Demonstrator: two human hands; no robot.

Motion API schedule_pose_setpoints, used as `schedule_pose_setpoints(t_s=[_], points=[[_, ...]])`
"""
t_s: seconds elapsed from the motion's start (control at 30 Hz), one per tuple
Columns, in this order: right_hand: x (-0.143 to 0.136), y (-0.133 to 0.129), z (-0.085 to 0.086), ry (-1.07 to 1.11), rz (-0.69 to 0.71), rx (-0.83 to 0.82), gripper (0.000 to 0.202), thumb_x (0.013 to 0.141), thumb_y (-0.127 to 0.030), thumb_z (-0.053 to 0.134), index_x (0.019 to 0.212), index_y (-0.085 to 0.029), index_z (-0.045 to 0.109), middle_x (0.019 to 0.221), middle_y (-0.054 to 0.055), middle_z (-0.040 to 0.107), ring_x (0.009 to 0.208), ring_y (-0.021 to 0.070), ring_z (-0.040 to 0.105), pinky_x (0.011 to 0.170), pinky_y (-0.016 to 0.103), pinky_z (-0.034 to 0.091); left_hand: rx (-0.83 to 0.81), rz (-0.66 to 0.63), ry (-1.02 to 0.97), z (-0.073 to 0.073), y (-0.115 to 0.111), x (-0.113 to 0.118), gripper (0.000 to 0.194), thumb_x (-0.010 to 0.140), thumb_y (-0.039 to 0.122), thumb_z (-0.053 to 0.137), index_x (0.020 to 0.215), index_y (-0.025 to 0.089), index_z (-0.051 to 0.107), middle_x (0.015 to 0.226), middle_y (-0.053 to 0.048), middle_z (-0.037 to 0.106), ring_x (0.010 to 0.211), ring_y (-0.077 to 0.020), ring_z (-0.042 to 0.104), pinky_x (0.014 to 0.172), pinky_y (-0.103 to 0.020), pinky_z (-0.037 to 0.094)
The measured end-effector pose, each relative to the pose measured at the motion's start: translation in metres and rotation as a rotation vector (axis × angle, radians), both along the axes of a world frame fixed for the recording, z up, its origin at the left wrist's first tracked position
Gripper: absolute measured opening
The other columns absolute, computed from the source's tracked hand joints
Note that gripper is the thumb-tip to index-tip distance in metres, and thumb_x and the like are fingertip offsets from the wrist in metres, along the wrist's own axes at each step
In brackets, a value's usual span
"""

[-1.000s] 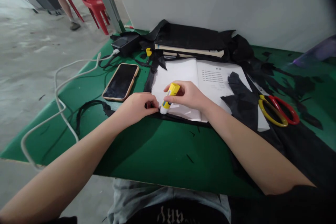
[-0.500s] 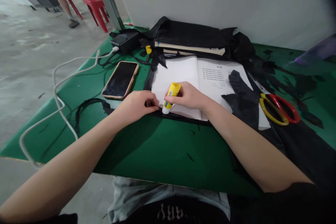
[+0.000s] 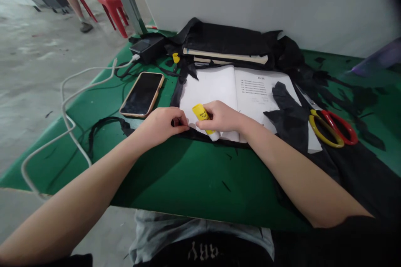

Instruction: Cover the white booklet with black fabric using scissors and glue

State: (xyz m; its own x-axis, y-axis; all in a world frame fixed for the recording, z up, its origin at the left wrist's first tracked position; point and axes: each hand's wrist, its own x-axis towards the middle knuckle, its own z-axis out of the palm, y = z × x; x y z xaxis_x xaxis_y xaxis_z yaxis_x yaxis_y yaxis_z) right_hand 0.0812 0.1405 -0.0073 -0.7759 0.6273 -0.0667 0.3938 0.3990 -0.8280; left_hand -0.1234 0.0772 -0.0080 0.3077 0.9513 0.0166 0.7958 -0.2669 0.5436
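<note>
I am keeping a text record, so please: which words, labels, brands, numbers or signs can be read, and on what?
"目录": heading on the open book's right page.
Lines below it: too small to read.
Glue stick label: too blurred.
Pale letters on the black clothing: too blurred to read surely.

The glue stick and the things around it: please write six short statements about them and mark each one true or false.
1. The right hand holds the glue stick. True.
2. The glue stick is all blue. False: its body is mostly yellow.
3. The left hand is at the near left corner of the booklet. True.
4. The booklet is closed. False: it lies open.
5. The phone lies left of the booklet, the scissors right. True.
6. The scissors have two red handles. False: one is yellow.
</note>
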Motion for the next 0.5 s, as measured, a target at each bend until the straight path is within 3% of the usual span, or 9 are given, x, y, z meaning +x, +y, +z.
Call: schedule_pose_setpoints(t_s=[0.13,0.4,0.5], points=[[0.003,0.002,0.004,-0.006,0.058,-0.109,0.028,0.069,-0.027,0.061,0.055,-0.02,0.038,0.052,-0.005,0.036,0.048,0.0071,0.033,0.044,0.024,0.023,-0.012,0.01,-0.007,0.0,0.0,0.001,0.01,0.073,0.03,0.067,0.075,0.02,0.066,0.072,0.002,0.064,0.063,-0.0119,0.057,0.061,-0.024,0.042],[0.0,0.01,0.003,0.312,-0.302,-0.343,0.036,0.084,-0.051,0.052,0.068,-0.019,0.049,0.061,-0.002,0.043,0.053,0.0088,0.039,0.05,0.024,0.036,-0.013,-0.022,-0.042,0.0,0.0,-0.001,0.011,0.077,0.029,0.065,0.072,0.019,0.064,0.08,0.001,0.063,0.07,-0.0124,0.057,0.068,-0.025,0.043],[-0.002,0.012,-0.002,0.391,-0.33,-0.362,0.039,0.082,-0.056,0.055,0.073,-0.019,0.05,0.064,0.0,0.048,0.057,0.0097,0.045,0.056,0.025,0.041,0.029,-0.035,-0.06,-0.002,0.0,-0.003,0.016,0.077,0.03,0.067,0.067,0.017,0.061,0.086,0.0,0.061,0.072,-0.012,0.056,0.071,-0.026,0.042]])
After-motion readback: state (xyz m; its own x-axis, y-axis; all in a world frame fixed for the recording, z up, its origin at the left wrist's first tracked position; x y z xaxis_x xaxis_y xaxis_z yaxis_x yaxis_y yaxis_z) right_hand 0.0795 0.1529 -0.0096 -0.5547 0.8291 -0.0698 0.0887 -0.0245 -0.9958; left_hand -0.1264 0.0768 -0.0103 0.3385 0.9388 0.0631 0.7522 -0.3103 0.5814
